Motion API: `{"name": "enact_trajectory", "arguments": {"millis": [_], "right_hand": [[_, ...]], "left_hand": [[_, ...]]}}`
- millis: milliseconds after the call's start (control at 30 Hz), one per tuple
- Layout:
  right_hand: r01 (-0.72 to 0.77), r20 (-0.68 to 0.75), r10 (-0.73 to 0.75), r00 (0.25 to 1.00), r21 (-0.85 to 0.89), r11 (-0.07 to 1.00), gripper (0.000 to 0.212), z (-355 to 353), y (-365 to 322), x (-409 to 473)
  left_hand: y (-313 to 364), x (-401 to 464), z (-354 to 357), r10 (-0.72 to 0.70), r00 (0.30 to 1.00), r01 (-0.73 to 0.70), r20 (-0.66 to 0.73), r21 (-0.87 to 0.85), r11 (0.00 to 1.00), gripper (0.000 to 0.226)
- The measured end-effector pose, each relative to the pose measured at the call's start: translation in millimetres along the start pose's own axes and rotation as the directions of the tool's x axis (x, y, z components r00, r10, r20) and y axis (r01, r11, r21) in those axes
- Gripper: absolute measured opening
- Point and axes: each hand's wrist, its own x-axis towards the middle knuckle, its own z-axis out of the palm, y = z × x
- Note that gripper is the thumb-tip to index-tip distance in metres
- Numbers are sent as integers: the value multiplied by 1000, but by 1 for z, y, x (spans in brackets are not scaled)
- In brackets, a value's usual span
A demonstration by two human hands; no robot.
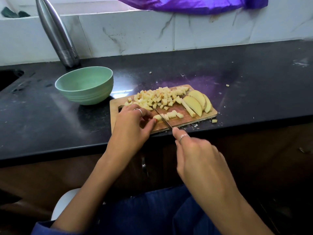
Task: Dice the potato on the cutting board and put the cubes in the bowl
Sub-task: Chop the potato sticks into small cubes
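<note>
A black stone counter fills most of the view, backed by white marbled wall tiles with a purple cloth hanging over their top edge. A tall steel bottle stands against the tiles at the left, just behind a pale green bowl. The bowl sits on the counter just beside the far left corner of the board; what shows of its inside is bare green, though the near wall hides part of the bottom, so I cannot tell whether any cube lies there.

The wooden cutting board lies at the counter's front edge. On its far half is a heap of potato cubes; to the right lean three potato slices with a long potato strip lying against them. Near the front is a short row of fresh-cut cubes.

The left hand rests on the board, fingers curled, thumb and fingertips pinching the uncut end of a potato stick. The right hand is closed round the handle of a knife, forefinger laid along its top; the blade stands across the stick between the pinched end and the cut row.

A stray cube lies on the counter just off the board's right corner, and another small bit farther back.
</note>
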Motion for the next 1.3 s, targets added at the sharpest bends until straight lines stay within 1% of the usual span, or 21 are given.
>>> {"name": "enact_trajectory", "arguments": {"millis": [67, 133, 167, 267, 333, 433, 500, 533, 600, 667, 733, 767, 867, 900, 967, 1033, 1100, 1167, 1200, 1300], "right_hand": [[-14, -9, 14, 1000, 13, 1000, 50, -7, 3, -8], [-32, -21, 32, 999, 7, 999, 45, -16, 6, -9], [-21, -23, 21, 1000, -24, 999, 40, -17, 7, -8], [17, -151, -24, 988, -47, 999, 29, -17, 5, 5], [29, -115, -34, 993, -43, 999, 30, -12, -2, 12], [19, -36, -19, 999, 5, 1000, 45, -3, -6, 6], [16, 27, -15, 1000, -17, 1000, 51, -6, -5, -4], [10, 37, -9, 999, -23, 1000, 52, -9, -4, -8], [-12, 18, 12, 1000, -4, 1000, 49, -17, -2, -11], [-7, 3, 7, 1000, -2, 1000, 41, -19, 0, -9], [23, -95, -27, 995, -39, 999, 31, -14, 2, -2], [21, -108, -26, 994, -52, 998, 28, -12, -1, 2], [5, -37, -6, 999, -41, 999, 36, -1, -8, 12], [-1, -34, -1, 999, -34, 999, 39, 2, -11, 11], [-15, -34, 13, 999, -68, 998, 44, 6, -12, 8], [-23, 14, 25, 1000, -111, 994, 51, 12, -9, 3], [11, 9, -10, 1000, -125, 992, 57, 10, -8, -2], [37, 40, -33, 999, -93, 995, 55, 1, -9, -2], [23, 37, -22, 999, -20, 1000, 52, -5, -6, -4], [-20, 82, 21, 996, -9, 1000, 42, -29, 7, -5]], "left_hand": [[0, -1, 1, 2, 1000, -2, -6, -9, 1000, 13], [-1, -1, 0, 10, 1000, -10, 7, -17, 1000, 12], [-2, -1, -1, 12, 1000, -12, 17, -23, 1000, 13], [-3, -3, -4, 11, 999, -9, 41, -43, 999, 17], [-4, -4, -4, 14, 999, -12, 40, -45, 999, 17], [-4, -4, -3, 3, 1000, -2, 30, -44, 999, 14], [-5, -4, -1, -5, 1000, 6, 27, -38, 999, 13], [-5, -4, -1, -7, 1000, 8, 28, -37, 999, 13], [-4, -5, -2, -7, 999, 8, 35, -41, 999, 13], [-4, -6, -3, -6, 999, 7, 36, -51, 999, 14], [-5, -6, -4, -15, 999, 16, 29, -58, 998, 16], [-6, -7, -4, -18, 1000, 19, 25, -54, 998, 17], [-7, -8, -3, -17, 1000, 17, 8, -52, 999, 16], [-7, -8, -3, -16, 1000, 16, -1, -59, 998, 16], [-6, -9, -1, -16, 1000, 15, -14, -63, 998, 15], [-6, -9, -1, -12, 1000, 11, -22, -62, 998, 13], [-5, -8, -1, -7, 1000, 6, -25, -61, 998, 12], [-4, -7, -2, -8, 1000, 7, -18, -59, 998, 11], [-4, -7, -2, -9, 1000, 8, -15, -59, 998, 12], [-6, -3, -2, -27, 999, 26, -18, -56, 998, 13]]}}
